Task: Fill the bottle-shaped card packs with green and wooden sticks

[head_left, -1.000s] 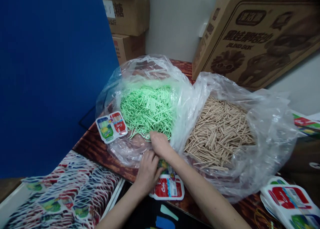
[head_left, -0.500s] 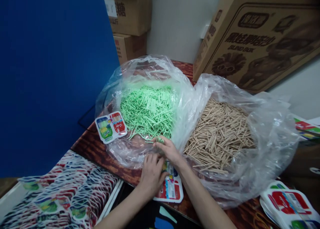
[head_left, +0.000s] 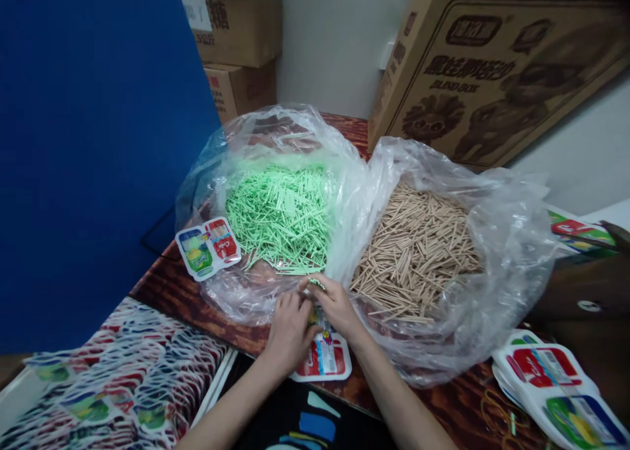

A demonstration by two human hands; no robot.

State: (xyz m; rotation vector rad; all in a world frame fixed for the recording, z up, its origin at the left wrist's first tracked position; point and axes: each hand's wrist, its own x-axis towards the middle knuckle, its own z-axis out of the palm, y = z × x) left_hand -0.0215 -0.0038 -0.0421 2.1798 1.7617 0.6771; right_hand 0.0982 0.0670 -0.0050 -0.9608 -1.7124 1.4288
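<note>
My left hand (head_left: 288, 328) grips the top of a small red-and-white printed packet (head_left: 325, 360) lying at the wooden table's front edge. My right hand (head_left: 335, 304) is pinched on a small bunch of green sticks (head_left: 316, 283) just above that packet. Behind the hands a clear plastic bag (head_left: 256, 292) holds a heap of green sticks (head_left: 278, 214). A second clear bag (head_left: 502, 286) to the right holds tan wooden sticks (head_left: 418, 246).
A filled two-cell packet (head_left: 207, 247) rests on the green bag's left rim. A pile of empty packets (head_left: 556, 381) lies at the right. Printed sheets in a tray (head_left: 118, 378) lie at the left. A blue panel (head_left: 88, 142) and cardboard boxes (head_left: 492, 63) stand behind.
My right hand drew back out of the green heap with a pinch of green sticks and came down beside my left hand at the packet. The view shifted slightly right.
</note>
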